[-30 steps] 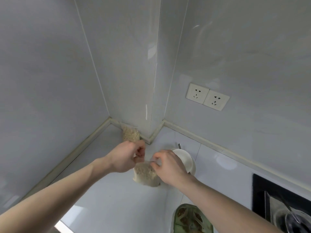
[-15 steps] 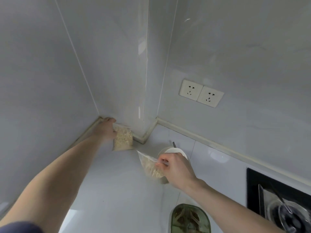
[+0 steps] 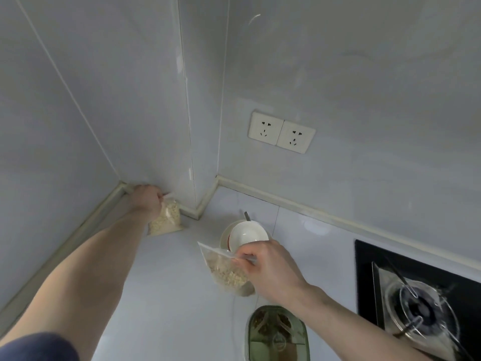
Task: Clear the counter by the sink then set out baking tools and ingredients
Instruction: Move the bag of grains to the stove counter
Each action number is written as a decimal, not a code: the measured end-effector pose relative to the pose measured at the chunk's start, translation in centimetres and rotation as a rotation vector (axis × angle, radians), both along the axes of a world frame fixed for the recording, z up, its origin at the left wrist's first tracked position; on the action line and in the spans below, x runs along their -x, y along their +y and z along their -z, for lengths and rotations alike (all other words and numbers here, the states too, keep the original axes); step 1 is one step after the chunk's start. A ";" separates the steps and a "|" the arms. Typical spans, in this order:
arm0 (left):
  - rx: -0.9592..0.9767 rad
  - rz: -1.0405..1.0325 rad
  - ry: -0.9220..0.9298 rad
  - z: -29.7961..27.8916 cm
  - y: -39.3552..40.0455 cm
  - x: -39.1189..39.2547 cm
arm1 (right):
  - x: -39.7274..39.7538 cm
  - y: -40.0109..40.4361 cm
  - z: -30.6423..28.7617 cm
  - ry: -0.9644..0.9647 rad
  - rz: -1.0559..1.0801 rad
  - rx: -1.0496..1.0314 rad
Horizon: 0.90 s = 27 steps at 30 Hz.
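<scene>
Partway, by the look of it: two clear bags of pale flakes are being set out on the white counter (image 3: 161,295), and neither hand has let go. The left hand (image 3: 147,201) reaches to the far left corner and holds the top of the far bag (image 3: 166,220); its fingers are turned away, so whether they pinch the top edge or only steady it cannot be told. That bag stands nearly upright, long axis vertical, base on the counter, top tilted back toward the wall just beside the corner trim. The right hand (image 3: 268,269) pinches the seal strip of the near bag (image 3: 223,269), thumb and fingers closed on its right end. This bag hangs in front of the stacked bowls (image 3: 247,235), its mouth edge running from upper left down to the hand, the flakes sagged to the bottom; whether its base touches the counter is unclear. A green-lidded tub (image 3: 277,334) sits near the bottom edge, a hob (image 3: 416,295) at right. No sink shows, so the clearing cannot be judged; no baking tools are plainly in view yet, so that part looks undone.
</scene>
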<state>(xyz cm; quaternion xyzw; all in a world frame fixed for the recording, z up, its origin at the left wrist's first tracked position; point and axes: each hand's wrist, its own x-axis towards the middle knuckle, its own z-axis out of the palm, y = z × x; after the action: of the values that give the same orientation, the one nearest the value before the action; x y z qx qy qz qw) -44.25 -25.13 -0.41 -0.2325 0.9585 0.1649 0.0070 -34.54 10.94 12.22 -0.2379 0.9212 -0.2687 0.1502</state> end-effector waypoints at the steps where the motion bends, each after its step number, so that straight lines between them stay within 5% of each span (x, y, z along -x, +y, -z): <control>1: 0.015 0.001 0.001 -0.4 0.3 -0.4 | -0.1 0.3 -0.1 0.011 0.009 -0.005; 13: 0.073 0.189 0.264 -11.0 9.3 -13.4 | -3.1 7.7 -4.4 0.087 0.098 0.162; 27: -0.052 0.557 0.398 -22.5 35.2 -22.6 | -15.0 29.0 -7.3 0.212 0.415 0.346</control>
<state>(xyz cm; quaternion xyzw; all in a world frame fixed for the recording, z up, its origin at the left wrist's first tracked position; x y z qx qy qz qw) -21.67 10.07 22.09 0.0754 0.9632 0.2231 -0.1296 -19.54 39.93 19.55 -0.0933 0.9012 -0.4204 -0.0477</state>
